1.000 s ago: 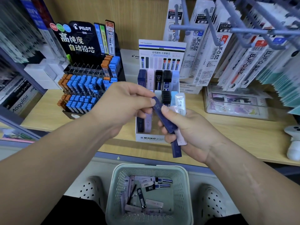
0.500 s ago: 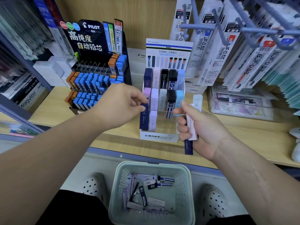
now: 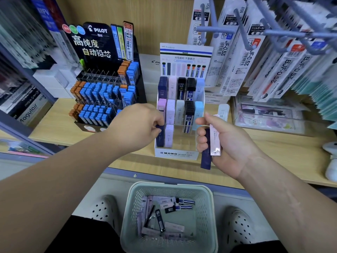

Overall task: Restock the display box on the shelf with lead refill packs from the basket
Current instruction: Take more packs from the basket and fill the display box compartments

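The wooden shelf (image 3: 273,152) runs behind and under both hands. Gel-pen refill bags (image 3: 235,52) hang on pegs above the right hand. The black Pilot lead rack (image 3: 102,88), full of blue and orange cases, stands just beyond the left forearm. Below and between the wrists is the pale green basket (image 3: 169,185), with loose lead refill packs (image 3: 180,204) lying in its bottom and a white perforated shoe (image 3: 104,209) on each side. Between the two hands, on the shelf's front edge, stands the white MONO display box (image 3: 176,155), its tiered slots partly filled with upright packs. The left hand (image 3: 135,125) is at the box's front-left slot, fingers curled on the top end of a navy pack (image 3: 160,138) that stands upright there, touching a lilac pack (image 3: 168,136) in the next slot. The right hand (image 3: 224,143), just beside the box's right wall, is clenched round a small bundle. In it are a dark navy pack (image 3: 206,157) pointing down, a pink pack (image 3: 215,141) against it, and a pale pack (image 3: 223,111) rising behind the thumb.
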